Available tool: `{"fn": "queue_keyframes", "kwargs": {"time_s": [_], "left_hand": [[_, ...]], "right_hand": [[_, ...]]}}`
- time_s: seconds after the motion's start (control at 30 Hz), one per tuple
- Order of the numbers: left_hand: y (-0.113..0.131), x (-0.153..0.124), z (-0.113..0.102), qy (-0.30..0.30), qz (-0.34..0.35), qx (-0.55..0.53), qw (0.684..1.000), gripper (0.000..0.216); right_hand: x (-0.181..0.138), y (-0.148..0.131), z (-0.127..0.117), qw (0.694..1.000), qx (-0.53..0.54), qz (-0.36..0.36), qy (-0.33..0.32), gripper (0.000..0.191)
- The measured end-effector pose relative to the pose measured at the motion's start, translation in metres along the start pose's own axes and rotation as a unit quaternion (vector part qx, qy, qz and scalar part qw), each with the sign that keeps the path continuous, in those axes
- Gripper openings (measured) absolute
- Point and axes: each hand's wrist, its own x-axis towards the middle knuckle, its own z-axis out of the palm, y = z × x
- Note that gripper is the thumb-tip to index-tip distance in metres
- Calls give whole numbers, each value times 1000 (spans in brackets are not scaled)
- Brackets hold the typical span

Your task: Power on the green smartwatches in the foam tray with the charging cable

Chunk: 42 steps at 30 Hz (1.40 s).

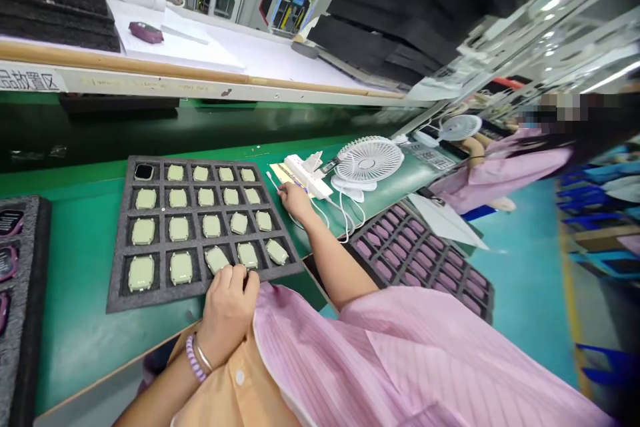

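Note:
A dark grey foam tray [163,294] lies on the green bench, with pale green watch cases in its compartments. One compartment at the far left corner holds a watch with its black screen [144,172] up. My left hand [231,300] is closed over the tray's front rim, fingers bent, just below a tilted watch case [217,259]. Its fingertips are partly hidden. Beyond the tray's right side, my right hand [296,203] pinches what looks like a thin white cable [273,180], its end pointing away from me. A white power strip [307,177] lies just past this hand.
A white fan [370,163] stands behind the cables. At right, another tray [360,233] holds purple watch cases; a third tray [30,280] sits far left. A shelf [210,83] with black foam stacks [395,20] runs above. A co-worker in pink [500,170] is at right.

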Motion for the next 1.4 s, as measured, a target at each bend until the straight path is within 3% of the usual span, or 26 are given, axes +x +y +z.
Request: {"fn": "queue_keyframes", "kwargs": {"time_s": [0.1,0.2,0.37,0.47,0.53,0.57,0.67,0.77,0.83,0.93,1.1,1.17,1.23,1.3,1.33,1.4], "left_hand": [[14,0,8,15,6,23,1000,34],[27,-1,14,4,14,34,999,41],[46,3,18,-8,26,34,999,53],[54,7,17,-11,30,13,999,53],[56,10,14,-10,32,-11,999,48],[55,12,11,-12,36,-25,999,45],[44,22,-6,-56,70,-56,994,36],[25,39,-32,-122,110,-57,985,33],[10,55,-51,-136,114,-31,984,33],[-10,75,-74,-145,133,25,980,37],[-28,100,-88,-147,164,84,972,43],[-26,116,-82,-135,171,96,971,44],[-19,136,-69,-104,173,125,971,47],[-10,156,-52,-70,177,155,969,54],[-5,164,-44,-58,184,154,969,51],[2,175,-33,-40,189,130,972,36]], "right_hand": [[4,-3,-2,1000,3,-8,-22,43],[8,3,-20,999,32,-38,-1,40],[-6,43,-91,977,111,-60,172,47],[-27,78,-137,940,186,-99,269,56],[-41,98,-154,919,242,-131,283,63],[-45,104,-158,923,247,-133,265,64],[-40,108,-144,957,199,-104,183,56],[-16,91,-101,982,136,-101,89,48],[1,76,-70,989,105,-101,16,52],[16,61,-41,994,67,-77,-32,62],[6,56,-42,995,54,-74,-36,58],[-9,49,-50,988,73,-138,-20,47],[-31,35,-59,944,117,-306,28,40],[-55,16,-69,830,178,-508,143,37],[-67,5,-74,778,203,-555,215,30],[-83,-15,-81,720,223,-592,286,17]]}}
